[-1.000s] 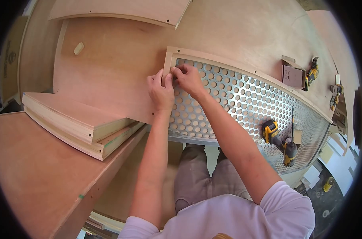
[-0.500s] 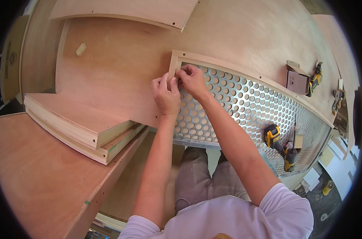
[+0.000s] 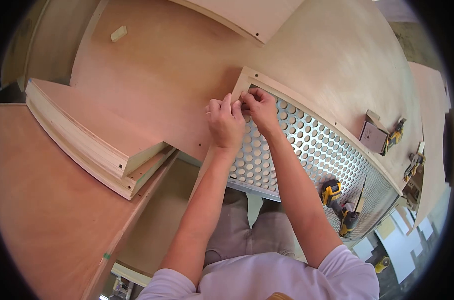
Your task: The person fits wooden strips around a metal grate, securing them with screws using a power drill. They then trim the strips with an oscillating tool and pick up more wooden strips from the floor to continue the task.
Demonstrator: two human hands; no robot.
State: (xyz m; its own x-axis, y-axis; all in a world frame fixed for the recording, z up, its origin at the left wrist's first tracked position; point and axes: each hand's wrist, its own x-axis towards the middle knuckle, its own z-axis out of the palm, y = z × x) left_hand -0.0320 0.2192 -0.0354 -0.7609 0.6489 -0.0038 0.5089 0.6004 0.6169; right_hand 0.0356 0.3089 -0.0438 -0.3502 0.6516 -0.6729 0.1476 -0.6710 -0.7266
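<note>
A perforated metal sheet [image 3: 307, 142] with round holes sits inside a pale wooden frame [image 3: 299, 97], which lies on the plywood. Near the frame's upper left corner both hands work close together. My left hand [image 3: 225, 122] is closed over the frame's left strip, its thumb by the inner edge. Thumb and fingers of my right hand [image 3: 261, 109] are pinched together at that same inner edge, over the sheet. Whatever small thing they hold is hidden by the fingers.
A yellow and black cordless drill [image 3: 345, 215] lies on the sheet. Beyond the frame are a small open box [image 3: 373, 136] and another yellow tool [image 3: 397, 135]. Stacked curved wooden panels [image 3: 102, 145] stand at left. A small wood block [image 3: 119, 33] lies farther back.
The view has shifted and turned a little, so the frame and hands appear farther right. Both hands stay at the same corner, with their grip little changed.
</note>
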